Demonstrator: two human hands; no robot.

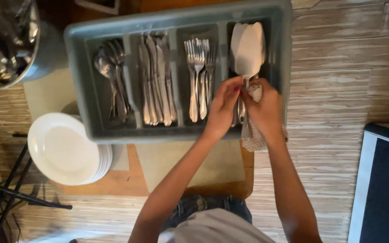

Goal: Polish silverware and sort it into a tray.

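A grey cutlery tray (75, 33) with several long compartments sits on a small table. Spoons (111, 67) fill the left compartment, knives (156, 76) the one beside it, forks (200, 67) the third. In the right compartment lie flat metal servers (247, 47) with broad blades. My left hand (223, 105) pinches the handle of a server just below its blade. My right hand (264, 105) grips the same handle through a white cloth (254, 140), which hangs down over the tray's near rim.
A stack of white plates (61, 148) stands left of the tray's near corner. A metal pot (10, 40) holding utensils is at the top left. A dark stand (10, 191) is at lower left, a dark mat with a white border (383, 184) at lower right.
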